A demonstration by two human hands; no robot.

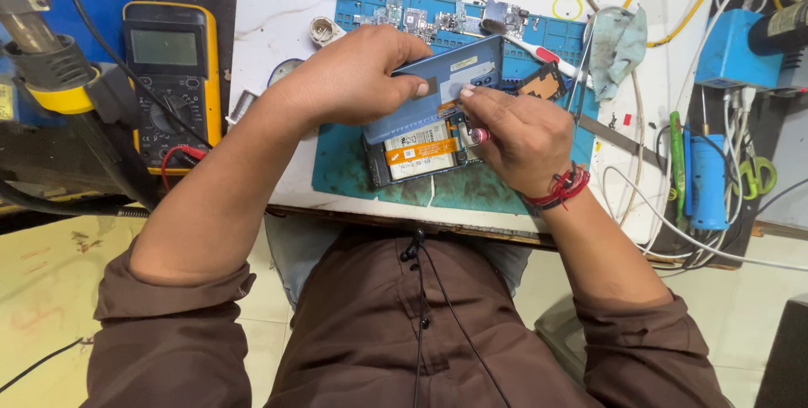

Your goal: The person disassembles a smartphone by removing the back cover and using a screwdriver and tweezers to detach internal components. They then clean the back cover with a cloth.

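Opened phone [421, 154] sits face down on the teal mat [353, 177], which is my landmark for everything here. Left hand [358, 76] is clamped on the blue back cover [446, 92], thumb on top, holding it tilted up off the phone along its far edge. Right hand [522, 139] is pinched shut at the cover's right end, and a small pink-tipped tool [480, 135] sticks out of that grip just over the phone's insides. The battery with an orange flex strip [425, 152] shows under the lifted cover

Around the mat: yellow multimeter [172, 80] well off its left side, with a red lead near it. At the mat's far edge there are loose circuit boards [421, 14], partly blocked by the left hand and cover. A toothbrush [539, 50] lies on the mat's far right corner, tweezers [581, 71] and a crumpled rag [619, 46] just past the right edge. Further right of the mat are a green tool [677, 151], a blue one [705, 181], and a mess of white and yellow cables on the bench [269, 21]

The mat's far strip has little tray compartments, can't tell what's in them
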